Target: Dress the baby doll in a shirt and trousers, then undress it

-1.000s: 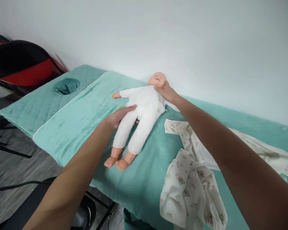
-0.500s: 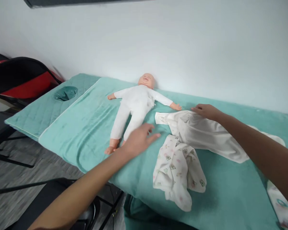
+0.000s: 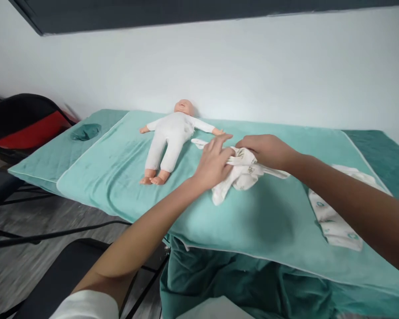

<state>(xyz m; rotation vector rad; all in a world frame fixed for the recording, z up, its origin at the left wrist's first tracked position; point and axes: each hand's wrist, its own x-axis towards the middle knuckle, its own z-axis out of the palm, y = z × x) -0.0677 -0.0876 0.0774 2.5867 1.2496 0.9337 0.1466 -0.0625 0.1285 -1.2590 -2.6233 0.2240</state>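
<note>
Left hand (image 3: 214, 164) and right hand (image 3: 267, 150) are pinching the printed baby garment (image 3: 242, 179), fingers curled. Trailing cloth is risking snagging the baby doll (image 3: 168, 137) at ten o'clock.

Left arm (image 3: 146, 239): bare forearm, white sleeve (image 3: 86, 305) at elbow, possibly pushed up. Right arm (image 3: 352, 204) bare.

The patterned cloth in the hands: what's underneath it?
The patterned cloth, gripped by the left hand and right hand, lies bunched on a light teal blanket. Only blanket shows around it. The patch directly beneath, and the cloth's far part behind the right forearm, are covered.
</note>
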